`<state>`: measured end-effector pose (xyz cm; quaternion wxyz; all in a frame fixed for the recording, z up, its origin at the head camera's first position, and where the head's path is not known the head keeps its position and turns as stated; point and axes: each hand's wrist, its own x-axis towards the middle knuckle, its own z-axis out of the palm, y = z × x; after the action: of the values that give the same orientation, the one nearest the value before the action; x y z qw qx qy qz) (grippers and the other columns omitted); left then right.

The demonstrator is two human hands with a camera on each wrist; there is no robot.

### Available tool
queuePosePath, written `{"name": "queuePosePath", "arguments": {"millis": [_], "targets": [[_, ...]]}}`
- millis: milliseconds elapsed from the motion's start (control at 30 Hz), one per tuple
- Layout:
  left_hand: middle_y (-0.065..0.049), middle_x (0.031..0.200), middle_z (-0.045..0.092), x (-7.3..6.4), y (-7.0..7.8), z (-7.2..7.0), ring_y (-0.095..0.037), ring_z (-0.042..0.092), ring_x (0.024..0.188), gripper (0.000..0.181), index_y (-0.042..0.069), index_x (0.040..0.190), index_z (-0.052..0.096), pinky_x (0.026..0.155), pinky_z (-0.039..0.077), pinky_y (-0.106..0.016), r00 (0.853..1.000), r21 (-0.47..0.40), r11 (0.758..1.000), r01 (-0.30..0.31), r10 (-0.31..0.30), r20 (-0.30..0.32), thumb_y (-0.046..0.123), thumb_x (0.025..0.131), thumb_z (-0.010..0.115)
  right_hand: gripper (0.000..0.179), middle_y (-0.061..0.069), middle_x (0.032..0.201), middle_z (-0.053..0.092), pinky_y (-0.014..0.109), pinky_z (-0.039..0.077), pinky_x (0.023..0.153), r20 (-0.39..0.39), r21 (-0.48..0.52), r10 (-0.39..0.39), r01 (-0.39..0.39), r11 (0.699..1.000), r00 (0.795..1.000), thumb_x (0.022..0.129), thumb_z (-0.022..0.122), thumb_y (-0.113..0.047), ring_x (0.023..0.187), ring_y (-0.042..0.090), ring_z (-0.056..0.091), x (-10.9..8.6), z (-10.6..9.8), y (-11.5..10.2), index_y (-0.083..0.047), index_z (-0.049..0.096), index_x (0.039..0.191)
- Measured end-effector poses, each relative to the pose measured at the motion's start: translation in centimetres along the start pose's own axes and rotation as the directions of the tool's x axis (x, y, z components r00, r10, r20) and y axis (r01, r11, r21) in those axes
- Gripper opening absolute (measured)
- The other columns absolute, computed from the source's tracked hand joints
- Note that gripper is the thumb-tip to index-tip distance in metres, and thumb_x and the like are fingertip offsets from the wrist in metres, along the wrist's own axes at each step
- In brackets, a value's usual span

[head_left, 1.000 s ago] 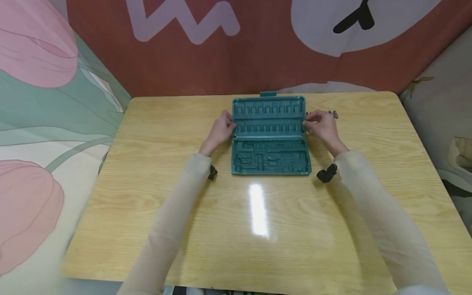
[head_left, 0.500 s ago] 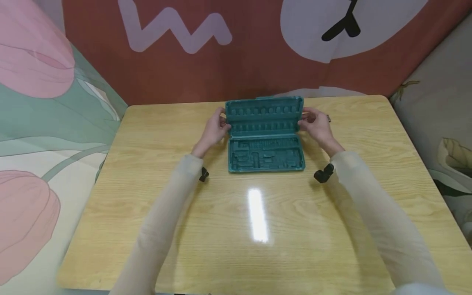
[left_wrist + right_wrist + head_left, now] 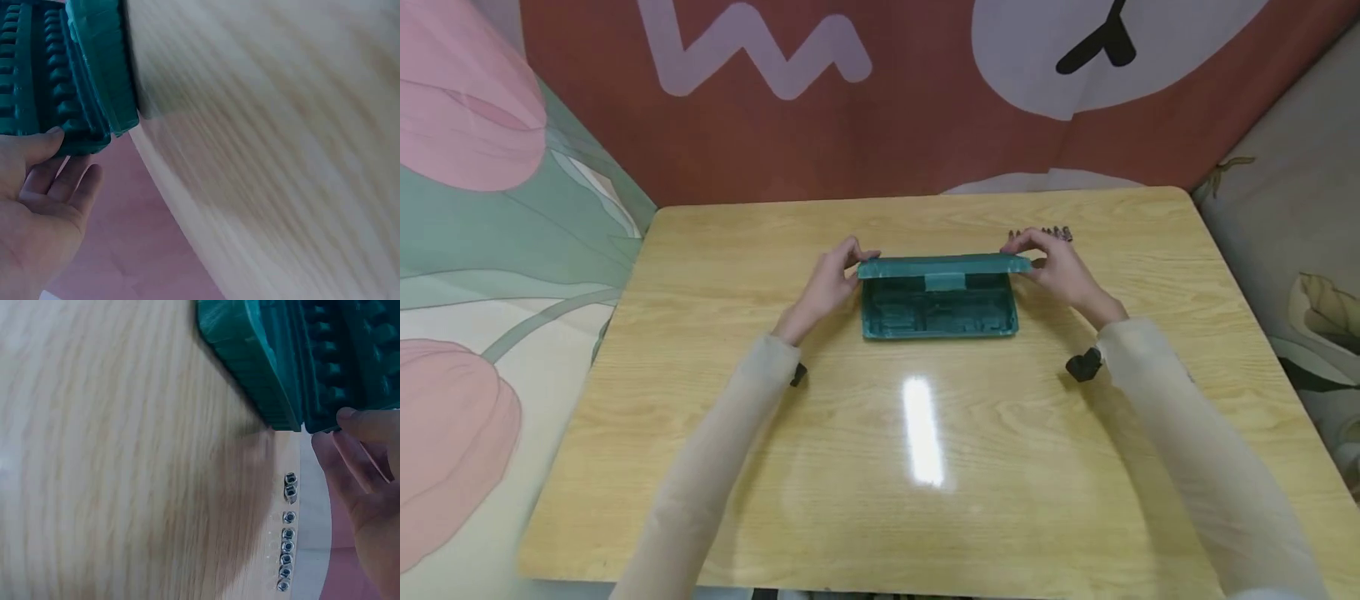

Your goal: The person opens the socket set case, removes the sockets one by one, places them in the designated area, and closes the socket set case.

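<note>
A teal green plastic socket-set case (image 3: 940, 331) stands on the table with its lid (image 3: 895, 267) tilted forward over the base, leaving a gap at the front. A latch tab (image 3: 945, 282) hangs from the lid's front edge. My left hand (image 3: 826, 287) pinches the lid's left end, with the thumb on the moulded inner side in the left wrist view. My right hand (image 3: 1070, 271) pinches the right end likewise. Rows of moulded recesses (image 3: 328, 359) show inside the lid in the right wrist view. The base's inside is shaded.
Several small metal sockets (image 3: 287, 546) stand in a row behind the right hand, near the back edge of the wooden table (image 3: 820, 517). A red patterned cloth (image 3: 760, 150) hangs behind the table. Black wrist cameras (image 3: 1083, 365) sit under both sleeves.
The lid has swung up from lying back and then forward over the base, both hands moving with it. The sockets behind the right hand show more fully now.
</note>
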<state>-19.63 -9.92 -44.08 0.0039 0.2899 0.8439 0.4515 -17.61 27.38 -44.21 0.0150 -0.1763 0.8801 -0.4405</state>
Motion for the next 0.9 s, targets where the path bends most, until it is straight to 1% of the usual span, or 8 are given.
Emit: {"name": "queuePosePath", "arguments": {"millis": [200,300,433,500,567,700,800,900], "targets": [[-0.016,0.133,0.057,-1.2,0.3,-0.4,-0.031,0.054,0.122,0.025,0.000,0.104,0.049,0.098,0.045,-0.039,0.990,0.096,0.993,-0.072,0.060,0.125,-0.020,0.088,0.052,0.054,0.016,0.125,0.054,0.054,0.050,0.081,0.086,-0.064,-0.104,0.110,0.992,0.991,0.078,0.049,0.031,0.123,0.035,0.045,-0.7,-0.2,0.1,-0.003,0.062,0.118],[-0.018,0.140,0.050,-2.1,0.3,-0.5,-0.032,0.065,0.091,0.039,-0.002,0.123,0.051,0.081,0.050,-0.034,0.973,0.132,0.983,-0.125,0.096,0.211,-0.019,0.088,0.052,0.051,0.016,0.125,0.052,0.051,0.050,0.080,0.149,-0.164,-0.162,0.186,0.969,0.975,0.081,0.054,0.027,0.120,0.036,0.045,-1.2,-0.3,0.0,-0.004,0.063,0.119],[-0.017,0.149,0.038,-3.1,0.5,-0.6,-0.034,0.060,0.103,0.051,0.000,0.137,0.052,0.062,0.042,-0.033,0.948,0.162,0.978,-0.134,0.079,0.309,-0.019,0.090,0.046,0.048,0.017,0.126,0.050,0.046,0.047,0.079,0.243,-0.279,-0.235,0.300,0.912,0.941,0.087,0.052,0.022,0.119,0.034,0.046,-1.8,-0.3,-0.6,-0.006,0.064,0.125],[-0.015,0.151,0.035,-3.3,0.5,-0.6,-0.032,0.042,0.132,0.050,0.001,0.136,0.054,0.074,0.047,-0.031,0.941,0.172,0.977,-0.122,0.059,0.333,-0.019,0.091,0.044,0.054,0.015,0.129,0.048,0.041,0.046,0.071,0.282,-0.319,-0.224,0.311,0.895,0.933,0.088,0.048,0.021,0.120,0.031,0.045,-2.1,-0.2,-1.0,-0.009,0.062,0.130],[-0.014,0.151,0.034,-3.4,0.5,-0.5,-0.031,0.026,0.142,0.049,0.001,0.134,0.056,0.089,0.046,-0.034,0.940,0.175,0.979,-0.108,0.044,0.337,-0.019,0.091,0.044,0.058,0.015,0.132,0.046,0.036,0.044,0.064,0.308,-0.372,-0.200,0.312,0.874,0.930,0.088,0.046,0.021,0.122,0.030,0.044,-2.4,0.0,-1.3,-0.013,0.061,0.133],[-0.014,0.151,0.034,-3.6,1.0,-0.1,-0.027,0.024,0.143,0.045,0.000,0.131,0.058,0.109,0.031,-0.041,0.948,0.222,0.973,-0.067,-0.008,0.318,-0.017,0.091,0.045,0.059,0.019,0.135,0.043,0.033,0.042,0.056,0.329,-0.460,-0.159,0.305,0.834,0.931,0.088,0.047,0.018,0.124,0.033,0.042,-2.9,0.6,-1.9,-0.016,0.060,0.135],[-0.017,0.148,0.038,-3.6,2.2,0.7,-0.029,0.028,0.141,0.040,-0.003,0.129,0.059,0.112,0.026,-0.042,0.957,0.320,0.946,-0.048,-0.048,0.285,-0.013,0.092,0.047,0.046,0.023,0.135,0.044,0.040,0.047,0.064,0.312,-0.489,-0.150,0.294,0.821,0.938,0.090,0.053,0.010,0.122,0.038,0.044,-3.2,1.3,-2.6,-0.007,0.062,0.131],[-0.026,0.140,0.046,-3.2,3.4,1.9,-0.035,0.038,0.135,0.036,-0.012,0.129,0.054,0.109,0.031,-0.042,0.967,0.426,0.904,-0.038,-0.075,0.244,-0.002,0.095,0.050,0.035,0.027,0.139,0.042,0.050,0.047,0.085,0.309,-0.495,-0.132,0.278,0.823,0.942,0.093,0.057,-0.002,0.123,0.041,0.045,-3.3,2.4,-3.6,0.006,0.060,0.127]]}}
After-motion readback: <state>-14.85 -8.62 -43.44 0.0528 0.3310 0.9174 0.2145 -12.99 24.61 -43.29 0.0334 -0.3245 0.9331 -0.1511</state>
